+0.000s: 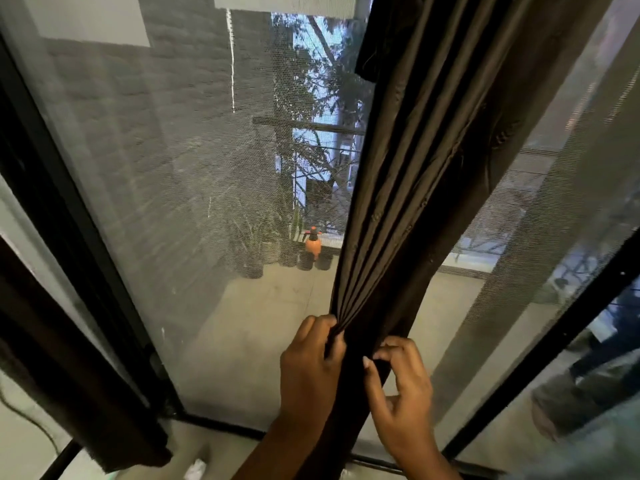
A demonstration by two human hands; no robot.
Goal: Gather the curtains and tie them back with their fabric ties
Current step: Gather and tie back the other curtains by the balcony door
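- Head view, lower centre of the frame: dark brown curtain [408, 188] drawn into one narrow bundle of pleats, running from the upper right down to the hands in front of the mesh window screen [194, 188].
- Left hand [310, 368] curled round the left edge of the bundle, fingers closed on the folds.
- Right hand [401, 379] on the right side, thumb and bent fingers narrow, pinching the fabric; impossible to tell whether a tie is also held there.
- Judged as the gathering step, tie not yet put on.
- Possible trouble: outer pleats slipping out of the pinch if one hand lets go to search for the tie, because the bundle seems held only at this one height.
- Possible trouble: cloth above fanning out again, so a loose and untidy knot.
- Fabric tie not to be made out anywhere; maybe hidden behind the folds.
- Curtain top and rail cut off at the upper edge, hem hidden behind the forearms.
- Second dark curtain [69, 375] at lower left, only partly seen.
- Orange spray bottle [312, 244] outside, blurred through the mesh.
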